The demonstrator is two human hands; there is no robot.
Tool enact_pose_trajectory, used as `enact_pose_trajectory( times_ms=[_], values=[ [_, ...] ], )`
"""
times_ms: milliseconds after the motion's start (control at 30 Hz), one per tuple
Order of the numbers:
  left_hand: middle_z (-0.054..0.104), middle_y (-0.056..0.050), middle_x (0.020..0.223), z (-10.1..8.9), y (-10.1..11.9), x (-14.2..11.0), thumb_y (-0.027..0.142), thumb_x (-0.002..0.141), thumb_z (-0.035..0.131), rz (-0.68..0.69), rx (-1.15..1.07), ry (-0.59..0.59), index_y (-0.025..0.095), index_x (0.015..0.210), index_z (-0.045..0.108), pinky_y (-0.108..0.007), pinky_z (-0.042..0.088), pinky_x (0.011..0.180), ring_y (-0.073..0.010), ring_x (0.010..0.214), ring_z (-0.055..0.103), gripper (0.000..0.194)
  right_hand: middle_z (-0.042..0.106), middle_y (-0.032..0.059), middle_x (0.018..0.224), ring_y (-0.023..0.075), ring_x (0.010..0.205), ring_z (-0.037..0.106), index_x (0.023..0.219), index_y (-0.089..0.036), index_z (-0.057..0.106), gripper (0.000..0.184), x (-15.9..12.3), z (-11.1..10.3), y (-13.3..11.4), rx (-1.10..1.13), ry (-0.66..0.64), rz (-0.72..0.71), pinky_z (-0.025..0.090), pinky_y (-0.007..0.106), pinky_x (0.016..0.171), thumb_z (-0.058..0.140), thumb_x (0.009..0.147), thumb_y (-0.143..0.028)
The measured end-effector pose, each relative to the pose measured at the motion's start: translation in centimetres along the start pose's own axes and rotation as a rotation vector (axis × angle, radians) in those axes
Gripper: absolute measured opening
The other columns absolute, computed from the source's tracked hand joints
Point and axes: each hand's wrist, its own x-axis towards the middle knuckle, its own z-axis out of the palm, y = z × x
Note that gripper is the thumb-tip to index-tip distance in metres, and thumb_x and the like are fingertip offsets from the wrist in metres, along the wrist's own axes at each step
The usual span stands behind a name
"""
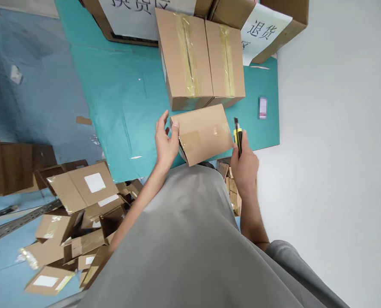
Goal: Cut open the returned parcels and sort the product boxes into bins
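Note:
A small brown cardboard box [203, 132] with clear tape on its top sits at the front edge of the teal table [120, 94]. My left hand [167, 141] grips its left end, thumb on the top and fingers along the side. Off the box's right end, my right hand [244, 164] is closed around a yellow and black box cutter [237, 137]. The cutter's dark tip points away from me, and whether a blade is out I cannot tell.
Two taped cardboard boxes [190, 60] stand just behind the small box. Farther back are larger boxes with paper signs [266, 28]. A small pink and white packet [263, 108] lies to the right, near a white wall [331, 128]. Discarded cartons [81, 192] pile up on the left floor.

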Motion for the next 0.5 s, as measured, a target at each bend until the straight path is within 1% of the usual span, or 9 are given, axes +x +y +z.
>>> enact_pose_trajectory(
  times_ms=[67, 133, 167, 233, 333, 400, 433, 500],
  values=[
    [0.054, -0.012, 0.175, 0.7, 0.3, -0.6, 0.071, 0.115, 0.042, 0.006, 0.032, 0.026, 0.036, 0.170, 0.049, -0.051, 0.047, 0.134, -0.0302, 0.163, 0.053, 0.065, 0.075, 0.0250, 0.149, 0.0384, 0.120, 0.080, 0.179, -0.013, 0.039, 0.067, 2.8, 1.8, 2.8, 0.050, 0.049, 0.020, 0.063, 0.048, 0.097, 0.032, 0.118, -0.040],
    [0.055, -0.010, 0.175, 1.2, 0.6, -0.7, 0.070, 0.116, 0.039, -0.011, 0.057, 0.042, 0.037, 0.172, 0.047, -0.051, 0.043, 0.136, -0.0293, 0.165, 0.051, 0.065, 0.074, 0.0251, 0.152, 0.0375, 0.123, 0.080, 0.178, -0.013, 0.042, 0.068, 4.6, 3.6, 4.8, 0.117, 0.027, 0.002, 0.063, 0.047, 0.100, 0.032, 0.118, -0.043],
    [0.055, -0.010, 0.175, 1.4, 0.8, -0.7, 0.070, 0.116, 0.039, -0.027, 0.059, 0.053, 0.037, 0.172, 0.047, -0.052, 0.042, 0.137, -0.0294, 0.165, 0.051, 0.066, 0.074, 0.0243, 0.153, 0.0368, 0.124, 0.079, 0.177, -0.014, 0.044, 0.068, 5.1, 4.4, 5.6, 0.152, 0.002, -0.018, 0.063, 0.047, 0.101, 0.033, 0.118, -0.045],
    [0.056, -0.010, 0.174, 1.7, 1.1, -0.3, 0.071, 0.115, 0.041, -0.058, 0.046, 0.087, 0.035, 0.170, 0.049, -0.054, 0.038, 0.139, -0.0307, 0.165, 0.049, 0.067, 0.073, 0.0226, 0.155, 0.0357, 0.131, 0.077, 0.176, -0.015, 0.046, 0.067, 5.4, 5.5, 6.6, 0.216, -0.045, -0.058, 0.063, 0.047, 0.105, 0.034, 0.118, -0.048],
    [0.059, -0.010, 0.170, 1.9, 1.5, 0.6, 0.071, 0.115, 0.038, -0.055, 0.094, 0.121, 0.033, 0.167, 0.054, -0.055, 0.038, 0.139, -0.0307, 0.163, 0.052, 0.066, 0.066, 0.0204, 0.165, 0.0345, 0.144, 0.071, 0.175, -0.016, 0.046, 0.066, 4.8, 6.1, 7.5, 0.297, -0.090, -0.095, 0.060, 0.049, 0.115, 0.036, 0.118, -0.048],
    [0.063, -0.010, 0.166, 1.8, 2.2, 0.9, 0.068, 0.117, 0.036, -0.010, 0.191, 0.120, 0.032, 0.165, 0.055, -0.053, 0.040, 0.138, -0.0291, 0.160, 0.055, 0.063, 0.063, 0.0193, 0.168, 0.0336, 0.149, 0.068, 0.176, -0.017, 0.045, 0.066, 4.5, 6.2, 8.0, 0.344, -0.114, -0.107, 0.058, 0.051, 0.119, 0.037, 0.118, -0.047],
    [0.063, -0.010, 0.165, 1.8, 2.8, 1.0, 0.066, 0.117, 0.038, 0.029, 0.247, 0.125, 0.032, 0.164, 0.057, -0.053, 0.041, 0.138, -0.0289, 0.160, 0.056, 0.061, 0.063, 0.0190, 0.168, 0.0330, 0.149, 0.068, 0.177, -0.017, 0.043, 0.066, 4.4, 6.1, 8.3, 0.366, -0.131, -0.115, 0.058, 0.050, 0.119, 0.037, 0.119, -0.047],
    [0.060, -0.011, 0.168, 2.3, 4.6, 0.8, 0.062, 0.117, 0.045, 0.142, 0.350, 0.136, 0.031, 0.162, 0.059, -0.055, 0.037, 0.140, -0.0300, 0.162, 0.052, 0.057, 0.068, 0.0192, 0.164, 0.0315, 0.146, 0.071, 0.179, -0.017, 0.038, 0.066, 4.6, 6.0, 8.9, 0.389, -0.182, -0.145, 0.060, 0.049, 0.116, 0.033, 0.120, -0.046]
  ],
)
